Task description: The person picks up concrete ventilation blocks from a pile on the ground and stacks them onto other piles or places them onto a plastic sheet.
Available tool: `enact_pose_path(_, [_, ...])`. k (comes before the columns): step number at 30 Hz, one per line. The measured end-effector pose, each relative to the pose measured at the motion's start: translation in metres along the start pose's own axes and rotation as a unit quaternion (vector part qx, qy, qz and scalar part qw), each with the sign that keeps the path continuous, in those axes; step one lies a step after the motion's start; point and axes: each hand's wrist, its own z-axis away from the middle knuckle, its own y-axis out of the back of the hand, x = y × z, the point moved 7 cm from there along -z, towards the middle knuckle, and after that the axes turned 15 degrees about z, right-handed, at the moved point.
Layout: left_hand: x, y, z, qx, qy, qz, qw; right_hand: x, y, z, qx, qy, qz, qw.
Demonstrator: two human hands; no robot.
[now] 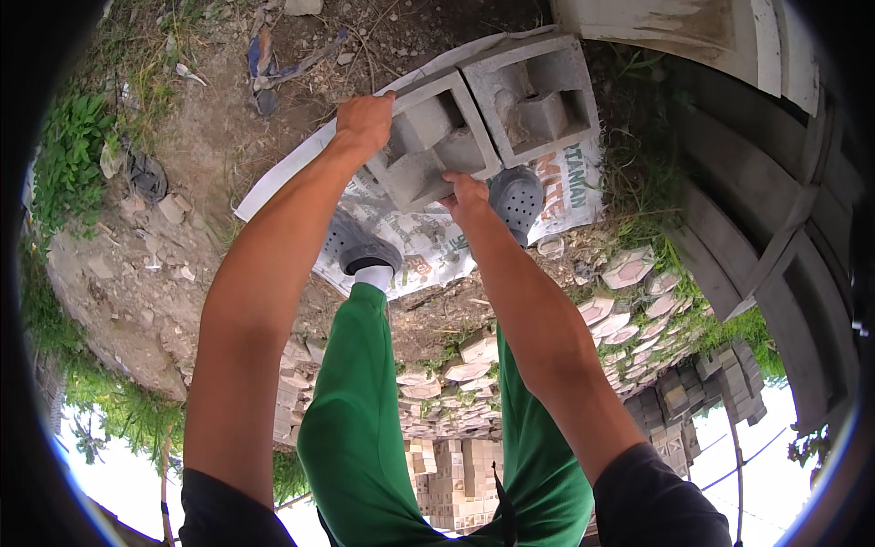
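A grey hollow concrete block lies between my hands, its cavities facing up. My left hand is closed over its far left edge. On the near edge, my right hand grips the same block, with the thumb on top. A second concrete block sits right beside it on the right, tilted a little and almost touching. Beneath both is a flattened white printed sack. Whether the held block rests fully on the sack or is slightly lifted, I cannot tell.
My feet in grey clogs stand on the sack, close to the held block. Large grey concrete slabs line the right side. Hexagonal pavers and stacked blocks lie behind me. Weeds and rubble border the left.
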Motion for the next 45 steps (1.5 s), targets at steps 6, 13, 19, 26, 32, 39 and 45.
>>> enact_pose_path(6, [-0.003,-0.002,0.0,0.014,-0.014,0.008,1.0,-0.001,-0.003,-0.005,-0.027,0.019,-0.014,0.999])
enact_pose_path(13, [-0.004,-0.001,0.005,0.007,0.005,-0.018,1.0,-0.004,-0.012,0.015,-0.016,0.006,-0.002,1.0])
enact_pose_path(19, [0.018,0.002,0.0,0.02,-0.026,-0.02,0.999,-0.018,0.007,0.01,-0.003,0.019,0.01,1.0])
enact_pose_path(26, [0.022,-0.009,0.037,0.06,0.025,0.022,0.998,-0.032,0.022,0.058,-0.114,0.081,0.155,0.978])
enact_pose_path(32, [0.044,-0.042,0.13,0.039,-0.009,0.049,0.998,-0.006,0.035,0.141,-0.137,0.135,0.228,0.954])
enact_pose_path(39, [0.092,-0.034,0.307,-0.01,0.101,0.284,0.954,0.022,0.075,0.278,-0.117,0.27,0.483,0.825])
enact_pose_path(45, [0.139,0.012,0.44,0.003,0.101,0.429,0.898,0.023,0.16,0.408,-0.107,0.283,0.515,0.802])
